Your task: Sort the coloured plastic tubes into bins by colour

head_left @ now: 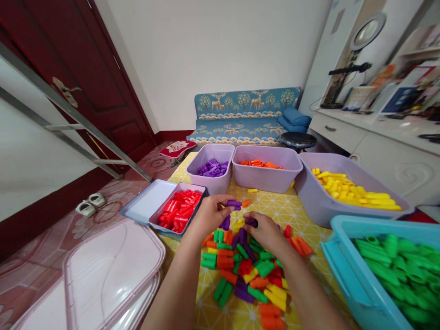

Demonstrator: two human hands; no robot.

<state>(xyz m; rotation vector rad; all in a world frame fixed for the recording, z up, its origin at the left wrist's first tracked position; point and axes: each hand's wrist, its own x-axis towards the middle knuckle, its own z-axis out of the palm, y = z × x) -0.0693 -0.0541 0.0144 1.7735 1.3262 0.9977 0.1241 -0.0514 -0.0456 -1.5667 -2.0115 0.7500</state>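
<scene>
My left hand pinches small purple plastic tubes between thumb and fingers, above the far side of a mixed pile. My right hand is closed around a dark purple tube, partly covered by the fingers. Under both hands lies the pile of green tubes, orange tubes, yellow, red and purple ones on a yellow patterned tablecloth. An orange tube rests just beyond my left fingertips.
Around the pile stand a lilac bin of purple tubes, another lilac bin of orange, a large bin of yellow, a turquoise bin of green, and a box of red. Stacked lids lie at left.
</scene>
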